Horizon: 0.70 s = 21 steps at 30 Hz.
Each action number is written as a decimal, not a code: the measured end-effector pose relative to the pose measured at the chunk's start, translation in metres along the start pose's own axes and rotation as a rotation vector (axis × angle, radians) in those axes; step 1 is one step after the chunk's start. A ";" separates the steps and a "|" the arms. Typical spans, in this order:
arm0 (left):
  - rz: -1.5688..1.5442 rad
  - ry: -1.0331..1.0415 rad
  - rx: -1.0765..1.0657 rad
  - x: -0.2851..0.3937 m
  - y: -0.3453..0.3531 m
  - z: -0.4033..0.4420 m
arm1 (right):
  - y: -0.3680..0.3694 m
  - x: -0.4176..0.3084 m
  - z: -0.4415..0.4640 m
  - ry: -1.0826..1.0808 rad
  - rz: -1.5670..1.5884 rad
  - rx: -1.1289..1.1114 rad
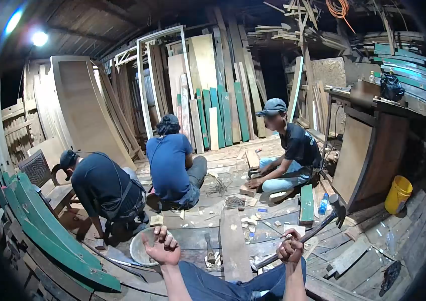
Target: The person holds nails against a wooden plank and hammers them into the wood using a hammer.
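Observation:
My left hand (163, 247) is raised palm up at the lower centre-left, its thumb apart and its fingers loosely bent, with nothing in it. Behind it is a round pale basin (139, 247). At the lower centre-right, my right hand (290, 247) has its fingers curled around the handle of a hammer (318, 227). The hammer slants up to the right, its metal head at the far end. A long wooden board (233, 241) lies on the floor between my hands, beyond my legs in blue trousers.
Three people sit or crouch ahead: a person in black (105, 183), one in blue (167, 163) and one in a cap (298, 150). Green boards (47, 231) lie left. A cabinet (356, 150) and yellow bucket (398, 194) stand right. Wood scraps litter the floor.

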State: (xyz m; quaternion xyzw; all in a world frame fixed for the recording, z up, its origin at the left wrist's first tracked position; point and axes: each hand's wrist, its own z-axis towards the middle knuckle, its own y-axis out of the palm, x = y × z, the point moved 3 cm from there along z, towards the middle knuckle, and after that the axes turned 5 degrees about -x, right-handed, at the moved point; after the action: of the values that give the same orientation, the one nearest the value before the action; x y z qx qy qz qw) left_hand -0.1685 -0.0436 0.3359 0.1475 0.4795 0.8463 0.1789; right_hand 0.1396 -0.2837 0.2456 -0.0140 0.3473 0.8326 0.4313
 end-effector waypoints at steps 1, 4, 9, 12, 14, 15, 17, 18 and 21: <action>0.004 -0.006 -0.013 0.000 -0.004 0.001 | -0.002 0.001 -0.003 -0.017 0.056 0.011; 0.045 -0.020 -0.047 -0.001 -0.005 0.003 | 0.000 0.000 0.000 -0.042 0.023 0.075; 0.054 -0.015 -0.001 0.000 -0.005 0.002 | 0.002 -0.003 0.003 -0.054 -0.078 0.106; 0.058 -0.028 -0.023 0.000 -0.009 0.001 | 0.000 0.000 0.000 -0.037 -0.045 0.128; 0.055 -0.043 -0.060 -0.002 -0.010 0.000 | 0.000 0.002 0.003 -0.044 -0.069 0.071; 0.041 -0.049 -0.028 -0.004 -0.012 -0.002 | 0.001 0.003 0.000 -0.026 -0.072 0.053; 0.023 -0.057 -0.002 -0.010 -0.018 -0.006 | -0.005 0.007 -0.009 0.025 -0.056 0.100; 0.013 -0.060 0.006 -0.014 -0.021 -0.005 | -0.009 0.008 -0.013 0.067 -0.074 0.162; 0.087 -0.106 0.159 -0.024 -0.037 -0.002 | -0.016 0.017 -0.021 0.094 -0.066 0.187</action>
State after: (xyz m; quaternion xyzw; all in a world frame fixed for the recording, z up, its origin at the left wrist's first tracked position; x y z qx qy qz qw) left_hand -0.1422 -0.0385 0.3009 0.2264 0.5282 0.8036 0.1548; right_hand 0.1346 -0.2776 0.2145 -0.0242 0.4425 0.7804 0.4410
